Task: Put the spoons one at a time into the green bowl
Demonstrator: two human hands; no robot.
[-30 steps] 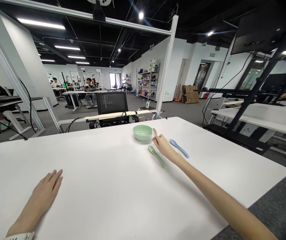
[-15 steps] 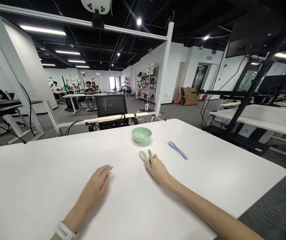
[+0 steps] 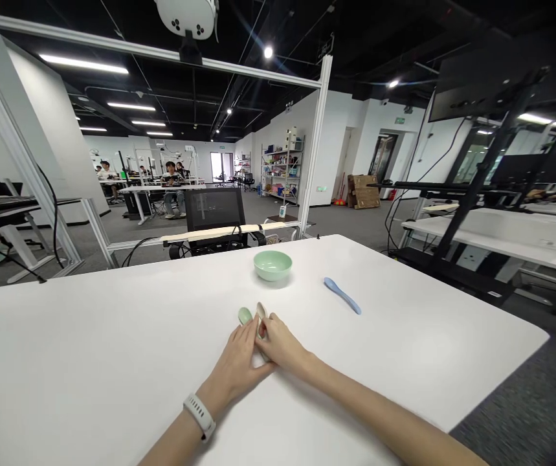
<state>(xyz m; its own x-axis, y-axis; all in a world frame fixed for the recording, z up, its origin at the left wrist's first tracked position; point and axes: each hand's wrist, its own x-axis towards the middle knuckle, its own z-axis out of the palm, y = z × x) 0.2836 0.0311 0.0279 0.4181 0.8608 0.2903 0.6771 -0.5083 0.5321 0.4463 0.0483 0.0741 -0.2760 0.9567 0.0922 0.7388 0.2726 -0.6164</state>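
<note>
My two hands meet at the middle of the white table (image 3: pixel 112 362). My right hand (image 3: pixel 282 346) is closed around a beige spoon (image 3: pixel 261 310), whose bowl sticks out past the fingers. My left hand (image 3: pixel 239 362), a white watch on its wrist, lies against the right hand with its fingers over a green spoon (image 3: pixel 244 315); only that spoon's bowl shows. Farther back stands a pale green bowl (image 3: pixel 272 265). A blue spoon (image 3: pixel 342 295) lies alone to the right of it.
A black office chair (image 3: pixel 214 210) stands behind the far table edge, inside a white metal frame (image 3: pixel 312 142). Other desks with seated people are at the back left. A black stand and a white desk (image 3: pixel 501 236) are on the right.
My right hand has drawn back from beside the bowl toward me, bringing the beige and green spoons. My left hand has slid right across the table and joined it.
</note>
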